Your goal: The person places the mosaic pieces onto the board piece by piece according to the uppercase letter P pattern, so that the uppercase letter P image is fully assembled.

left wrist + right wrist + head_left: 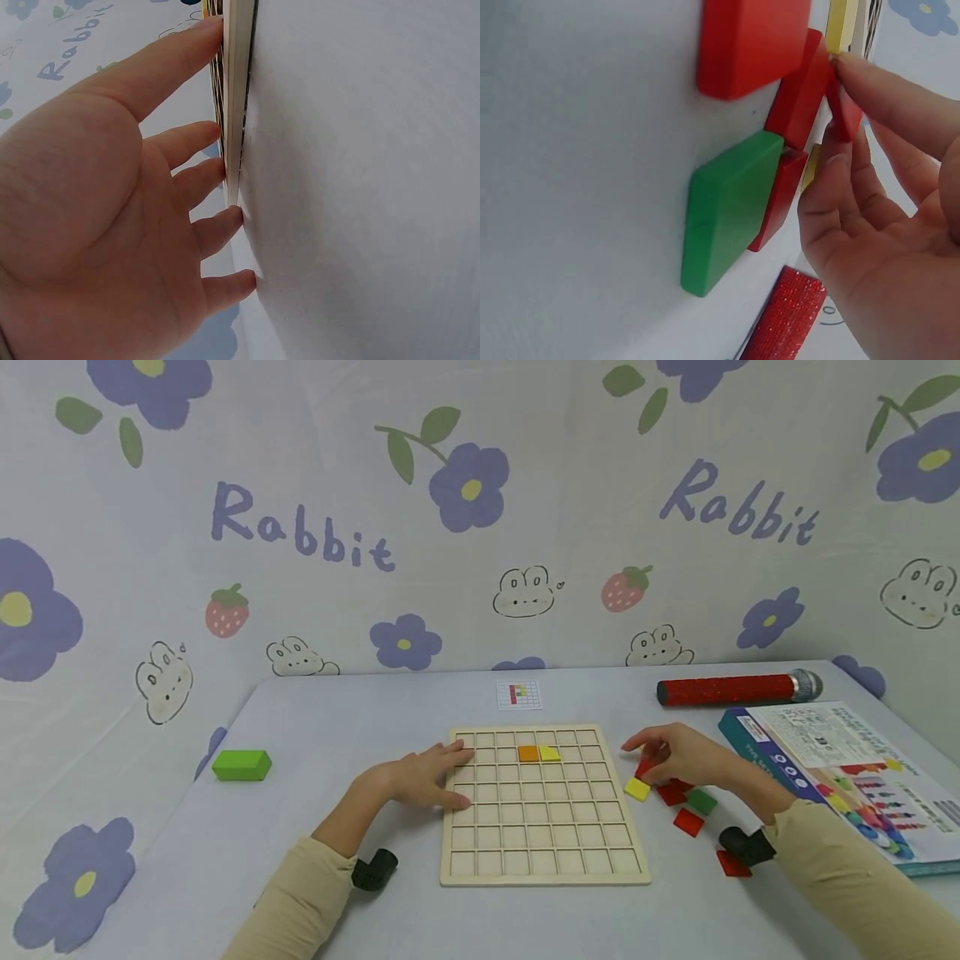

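Grid board: pale wood, square cells set off by raised strips, lying flat on the tabletop (390,918); its left edge (447,839) is under the fingertips of the left hand (420,777).
Orange tile (528,753): square, seated in the board's second row from the far side.
Yellow tile on the board (550,753): in the same row, just right of the orange one.
Pinched red tile (845,111): tilted, between the fingertips of the right hand (686,756).
Loose yellow tile (637,789): flat, just beside the board's right edge.
Green tile (702,801): just beside loose red tiles (670,794).
Single red tile (688,822): apart, nearer the person.
Nearest red tile (735,867): partly hidden.
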`<state>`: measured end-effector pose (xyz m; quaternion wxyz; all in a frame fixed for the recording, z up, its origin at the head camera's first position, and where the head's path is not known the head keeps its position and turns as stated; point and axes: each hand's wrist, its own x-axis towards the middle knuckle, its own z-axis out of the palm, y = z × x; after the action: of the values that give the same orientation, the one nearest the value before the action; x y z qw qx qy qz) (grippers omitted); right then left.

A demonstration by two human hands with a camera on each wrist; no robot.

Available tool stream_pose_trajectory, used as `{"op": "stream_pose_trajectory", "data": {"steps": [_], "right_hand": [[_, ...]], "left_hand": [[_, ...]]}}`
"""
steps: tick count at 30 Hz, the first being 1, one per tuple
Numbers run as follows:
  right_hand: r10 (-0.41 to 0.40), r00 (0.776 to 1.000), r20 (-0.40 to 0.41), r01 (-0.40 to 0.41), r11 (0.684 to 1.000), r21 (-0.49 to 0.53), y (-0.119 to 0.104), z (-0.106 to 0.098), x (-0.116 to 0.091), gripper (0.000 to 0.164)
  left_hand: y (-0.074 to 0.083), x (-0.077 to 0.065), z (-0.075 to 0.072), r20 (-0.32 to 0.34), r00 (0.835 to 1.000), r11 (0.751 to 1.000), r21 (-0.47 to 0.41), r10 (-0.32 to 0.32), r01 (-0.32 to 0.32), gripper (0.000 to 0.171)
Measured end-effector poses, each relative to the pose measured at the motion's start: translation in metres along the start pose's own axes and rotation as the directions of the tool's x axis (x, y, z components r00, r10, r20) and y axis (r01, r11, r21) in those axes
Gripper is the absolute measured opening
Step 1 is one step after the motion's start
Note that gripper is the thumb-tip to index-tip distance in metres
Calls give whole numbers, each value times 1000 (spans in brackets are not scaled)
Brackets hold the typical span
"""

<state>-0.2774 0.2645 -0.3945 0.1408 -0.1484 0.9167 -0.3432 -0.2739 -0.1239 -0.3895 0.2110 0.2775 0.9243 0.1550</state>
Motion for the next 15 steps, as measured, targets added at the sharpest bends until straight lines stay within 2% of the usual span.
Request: {"op": "stream_pose_trajectory", "data": {"steps": [3, 7, 11, 15], "right_hand": [[16, 1000, 3, -15, 1000, -9, 2, -1, -1, 38], [81, 997, -6, -81, 997, 6, 1, -2, -2, 34], [156, 987, -24, -154, 985, 77, -2, -5, -4, 34], [183, 983, -22, -177, 972, 153, -6, -6, -3, 35]], "left_hand": [[0, 0, 0, -3, 1000, 1000, 2, -2, 2, 77], [-1, 0, 0, -4, 1000, 1000, -3, -3, 3, 77], [-1, 1, 1, -5, 1000, 1000, -3, -2, 2, 77], [-1, 1, 1, -7, 1000, 1000, -5, -2, 2, 77]]}}
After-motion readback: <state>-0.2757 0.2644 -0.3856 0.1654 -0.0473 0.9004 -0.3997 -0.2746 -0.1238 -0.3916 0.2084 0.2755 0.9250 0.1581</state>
